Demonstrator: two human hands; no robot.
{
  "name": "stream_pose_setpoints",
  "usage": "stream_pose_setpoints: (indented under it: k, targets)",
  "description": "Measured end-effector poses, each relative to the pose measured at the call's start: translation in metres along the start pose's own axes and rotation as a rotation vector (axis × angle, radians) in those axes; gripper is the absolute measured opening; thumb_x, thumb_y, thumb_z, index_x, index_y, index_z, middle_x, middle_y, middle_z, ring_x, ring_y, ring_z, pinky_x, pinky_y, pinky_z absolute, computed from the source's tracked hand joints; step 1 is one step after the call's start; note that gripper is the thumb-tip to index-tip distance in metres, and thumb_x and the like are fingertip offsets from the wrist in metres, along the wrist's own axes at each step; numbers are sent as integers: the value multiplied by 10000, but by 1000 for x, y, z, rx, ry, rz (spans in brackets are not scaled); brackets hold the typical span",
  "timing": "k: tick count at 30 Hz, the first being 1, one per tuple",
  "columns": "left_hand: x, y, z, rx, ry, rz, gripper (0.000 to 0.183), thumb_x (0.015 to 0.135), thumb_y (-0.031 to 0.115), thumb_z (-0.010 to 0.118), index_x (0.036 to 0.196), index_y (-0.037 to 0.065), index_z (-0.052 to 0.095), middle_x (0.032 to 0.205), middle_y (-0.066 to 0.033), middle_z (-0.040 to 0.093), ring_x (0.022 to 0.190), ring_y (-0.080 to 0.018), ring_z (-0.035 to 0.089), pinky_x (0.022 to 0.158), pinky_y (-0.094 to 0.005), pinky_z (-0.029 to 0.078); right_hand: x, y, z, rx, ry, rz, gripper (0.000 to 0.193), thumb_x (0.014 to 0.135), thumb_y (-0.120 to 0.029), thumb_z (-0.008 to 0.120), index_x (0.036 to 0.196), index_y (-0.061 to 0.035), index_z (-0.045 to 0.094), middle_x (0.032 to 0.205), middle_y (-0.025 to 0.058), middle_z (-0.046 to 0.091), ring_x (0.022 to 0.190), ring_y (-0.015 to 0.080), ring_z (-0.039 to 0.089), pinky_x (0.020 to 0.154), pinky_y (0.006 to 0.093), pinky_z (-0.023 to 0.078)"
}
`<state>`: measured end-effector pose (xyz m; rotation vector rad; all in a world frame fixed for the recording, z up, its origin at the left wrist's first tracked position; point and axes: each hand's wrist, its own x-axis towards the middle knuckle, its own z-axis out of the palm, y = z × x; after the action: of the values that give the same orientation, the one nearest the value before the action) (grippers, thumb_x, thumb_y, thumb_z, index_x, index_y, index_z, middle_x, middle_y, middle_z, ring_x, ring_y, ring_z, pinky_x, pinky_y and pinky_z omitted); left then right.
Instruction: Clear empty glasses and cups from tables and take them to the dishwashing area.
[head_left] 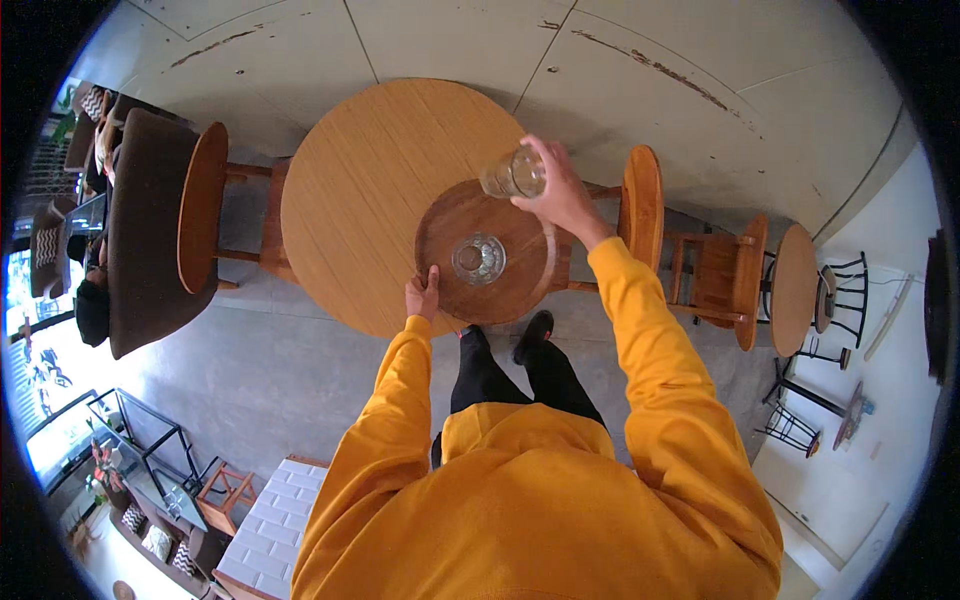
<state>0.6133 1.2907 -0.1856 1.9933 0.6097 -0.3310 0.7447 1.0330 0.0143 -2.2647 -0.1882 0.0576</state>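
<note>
My left hand (422, 293) pinches the near-left rim of a round, dark-brown wooden tray (445, 230), thumb on top. Whether the tray rests on the table or is held above it, I cannot tell. Near the tray's middle sits a clear, round glass dish (490, 262). Over the tray's far edge, my right hand (562, 190) has its fingers closed around a clear glass tumbler (513, 175). The tumbler's long axis lies sideways, its left end dipping slightly nearer me; blur hides which end is the mouth. Left of and beyond the tray spreads a round, light-wood table (370, 190). To the tray's right stands an orange-brown wooden chair (642, 205).
</note>
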Motion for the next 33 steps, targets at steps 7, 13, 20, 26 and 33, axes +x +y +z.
stream_pose_setpoints:
  k: [7,13,20,26,33]
  targets:
    - [4,-26,-2,-185,71,22,619,861,547,624,823,-71,614,771,-229,622,767,-345,605,716,-418,469,-49,38,31,-213,-140,-72,854,621,-106,824,1356,-185,395,1267,139,438,1193,364,475,985,452,443]
    - [-8,2,-11,-1,28,-3,657,848,594,610,873,-63,626,821,-252,628,792,-361,607,722,-427,468,-54,49,38,-238,-202,-175,852,615,-71,808,1363,-144,406,1271,135,440,1241,341,435,1037,422,406]
    - [-12,13,-17,60,-2,-3,656,859,579,604,928,-73,632,875,-280,643,861,-380,635,745,-437,471,-52,43,38,-264,-281,-184,890,615,-66,811,1389,-161,382,1326,118,414,1277,330,408,1037,420,411]
    - [-11,12,-19,14,-35,-13,644,861,575,605,981,-56,644,910,-261,658,907,-380,641,783,-425,479,-53,38,22,-211,-322,-174,994,674,-207,834,1482,-190,255,1404,145,338,1324,344,359,1055,442,392]
    - [-10,11,-19,70,-50,-16,595,885,530,600,998,-53,641,918,-245,669,907,-357,648,795,-409,481,-60,139,35,243,181,301,628,897,-317,656,1407,-84,374,1303,193,484,1122,302,543,934,415,455]
